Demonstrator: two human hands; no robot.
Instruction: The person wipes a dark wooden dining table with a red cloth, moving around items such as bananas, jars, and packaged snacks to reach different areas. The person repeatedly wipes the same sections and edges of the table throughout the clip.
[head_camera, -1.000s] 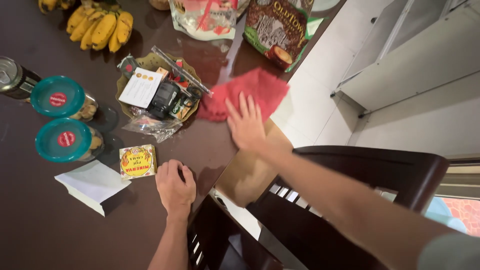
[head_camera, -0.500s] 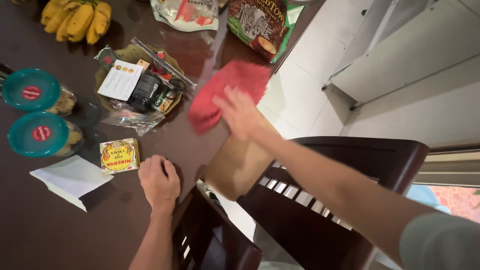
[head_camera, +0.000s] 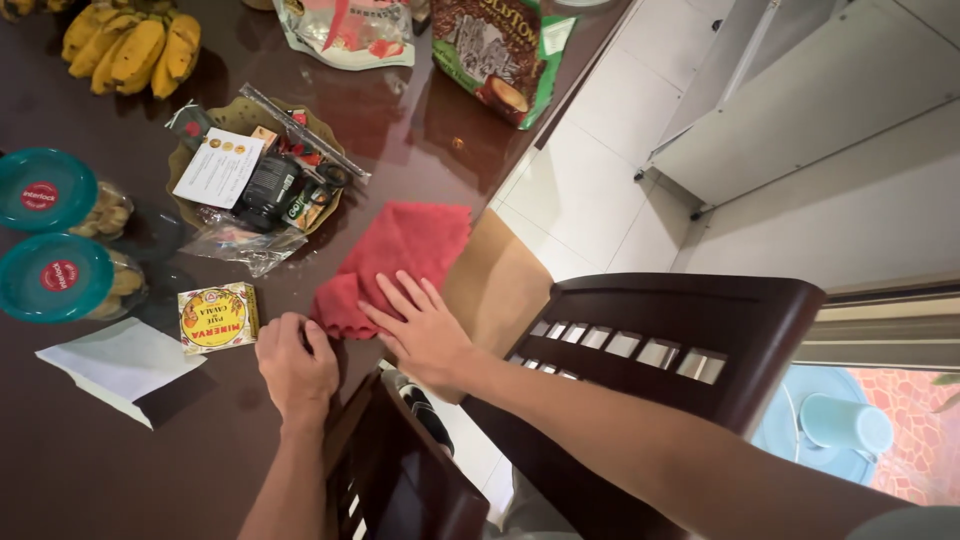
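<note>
A dark, glossy brown bench (head_camera: 420, 120) fills the left of the view, its edge running diagonally past pale floor tiles (head_camera: 590, 190) and a white cabinet (head_camera: 830, 110); two dark wooden chairs (head_camera: 660, 340) stand pushed up against that edge. A red cloth (head_camera: 395, 260) lies flat on the bench near the edge, and everything else is placed around it. The right hand (head_camera: 420, 325) presses on the cloth's near corner with fingers spread wide and flat, its grip closed on nothing. The left hand (head_camera: 295, 365) rests just left of the cloth as a loose fist, knuckles on the bench, touching the cloth's lower fringe; whether its grip holds anything cannot be told. Left of the cloth sit a small yellow box (head_camera: 217, 318) and a white folded paper (head_camera: 115, 362). Above-left is a shallow dish (head_camera: 250, 165) heaped with small items and a white card, a clear plastic wrapper (head_camera: 240, 243) beside it. Farther left stand two teal-lidded jars (head_camera: 50, 235). Beyond the cloth are bananas (head_camera: 130, 50) and two snack bags (head_camera: 420, 35).
</note>
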